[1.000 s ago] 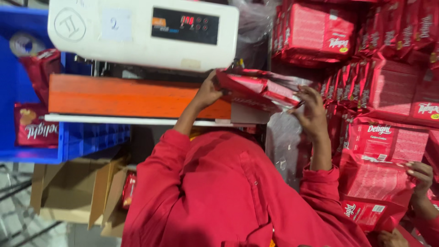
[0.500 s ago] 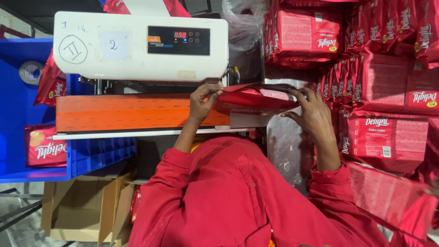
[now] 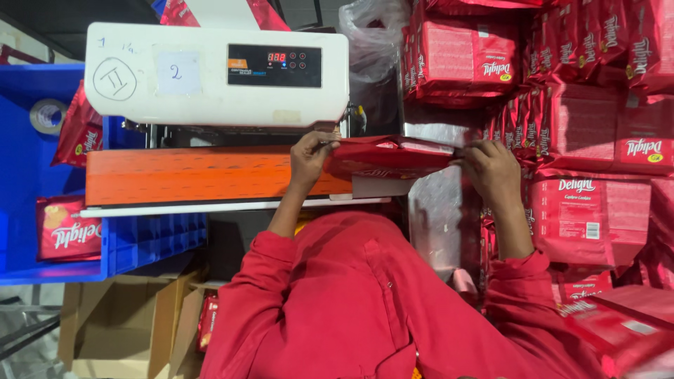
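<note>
red pkt [image 3: 390, 156] betw both grips, L [image 3: 311, 156] & R [image 3: 491, 168]

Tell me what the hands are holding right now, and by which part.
Both hands hold one red packet flat by its two ends: the left hand at the end beside the white machine, the right hand at the opposite end.
</note>
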A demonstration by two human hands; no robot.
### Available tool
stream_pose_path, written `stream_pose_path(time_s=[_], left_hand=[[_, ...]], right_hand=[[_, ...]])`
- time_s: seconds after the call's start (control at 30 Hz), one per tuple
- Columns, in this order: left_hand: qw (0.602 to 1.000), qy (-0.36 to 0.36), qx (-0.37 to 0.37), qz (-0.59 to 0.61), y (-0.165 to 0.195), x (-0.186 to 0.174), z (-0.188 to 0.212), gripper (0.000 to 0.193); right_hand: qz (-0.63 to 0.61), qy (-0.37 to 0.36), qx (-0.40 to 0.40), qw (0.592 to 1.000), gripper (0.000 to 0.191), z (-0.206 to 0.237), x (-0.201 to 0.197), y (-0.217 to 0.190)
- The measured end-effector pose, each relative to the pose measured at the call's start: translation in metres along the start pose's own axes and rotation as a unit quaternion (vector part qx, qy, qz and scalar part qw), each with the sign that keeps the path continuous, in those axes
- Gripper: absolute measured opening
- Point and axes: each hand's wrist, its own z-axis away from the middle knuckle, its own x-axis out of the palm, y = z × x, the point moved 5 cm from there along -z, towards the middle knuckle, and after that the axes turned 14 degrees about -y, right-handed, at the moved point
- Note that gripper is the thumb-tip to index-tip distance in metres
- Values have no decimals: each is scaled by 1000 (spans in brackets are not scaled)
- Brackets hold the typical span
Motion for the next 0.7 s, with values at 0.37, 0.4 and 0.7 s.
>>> stream_pose_path(time_s=[0.37, 0.4, 0.7], left_hand=[[995, -60, 64, -52, 54, -16, -19, 13], [993, -64, 48, -86, 50, -17, -22, 13], [995, -74, -47, -37, 8, -17, -8, 11]], right_hand=[[48, 162, -15, 986, 15, 41, -36, 4], [18, 135, -17, 990, 12, 34, -21, 5], [80, -2, 46, 996, 11, 34, 27, 13]])
